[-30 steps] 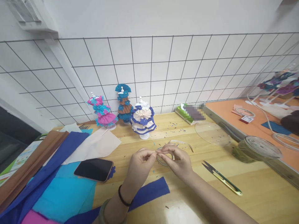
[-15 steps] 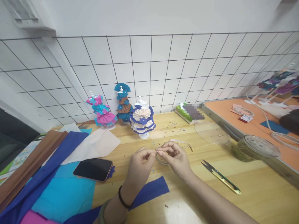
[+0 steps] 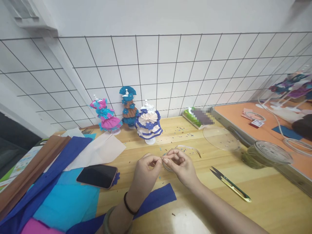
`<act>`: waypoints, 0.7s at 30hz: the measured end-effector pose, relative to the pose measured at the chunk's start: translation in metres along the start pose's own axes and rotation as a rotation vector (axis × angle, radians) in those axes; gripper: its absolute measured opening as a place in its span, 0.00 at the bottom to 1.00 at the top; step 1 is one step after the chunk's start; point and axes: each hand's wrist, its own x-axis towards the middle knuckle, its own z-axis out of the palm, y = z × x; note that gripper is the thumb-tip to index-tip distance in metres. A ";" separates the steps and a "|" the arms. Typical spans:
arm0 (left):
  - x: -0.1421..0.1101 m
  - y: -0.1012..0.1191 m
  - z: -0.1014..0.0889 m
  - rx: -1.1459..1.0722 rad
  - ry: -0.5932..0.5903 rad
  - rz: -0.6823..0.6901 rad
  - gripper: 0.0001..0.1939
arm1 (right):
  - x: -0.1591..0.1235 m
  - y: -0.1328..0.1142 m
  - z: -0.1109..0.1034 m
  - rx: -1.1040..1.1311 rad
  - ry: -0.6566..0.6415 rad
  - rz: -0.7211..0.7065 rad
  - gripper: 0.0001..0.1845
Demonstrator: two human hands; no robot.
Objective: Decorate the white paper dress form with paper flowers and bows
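left hand (image 3: 147, 169) and right hand (image 3: 181, 166): two narrow grips; one phone (image 3: 97, 176), one snips (image 3: 231, 186)

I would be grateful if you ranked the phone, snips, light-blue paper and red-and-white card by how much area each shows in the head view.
1. Light-blue paper, though partly covered
2. Phone
3. Snips
4. Red-and-white card

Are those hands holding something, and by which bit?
It can't be told: the left hand and right hand pinch with fingertips close together, but anything between them is too small to make out.
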 end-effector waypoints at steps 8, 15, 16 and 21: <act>0.001 -0.001 -0.001 -0.047 -0.039 -0.032 0.10 | 0.003 -0.001 0.000 0.046 -0.014 0.060 0.13; 0.003 -0.007 -0.001 0.019 -0.053 -0.041 0.10 | -0.002 0.003 -0.001 -0.216 0.008 -0.124 0.08; 0.003 -0.008 0.000 0.036 -0.046 -0.019 0.10 | -0.002 0.003 0.000 -0.221 0.012 -0.124 0.08; 0.001 -0.009 0.001 0.126 -0.003 0.049 0.10 | 0.000 0.003 0.004 0.007 0.010 0.047 0.13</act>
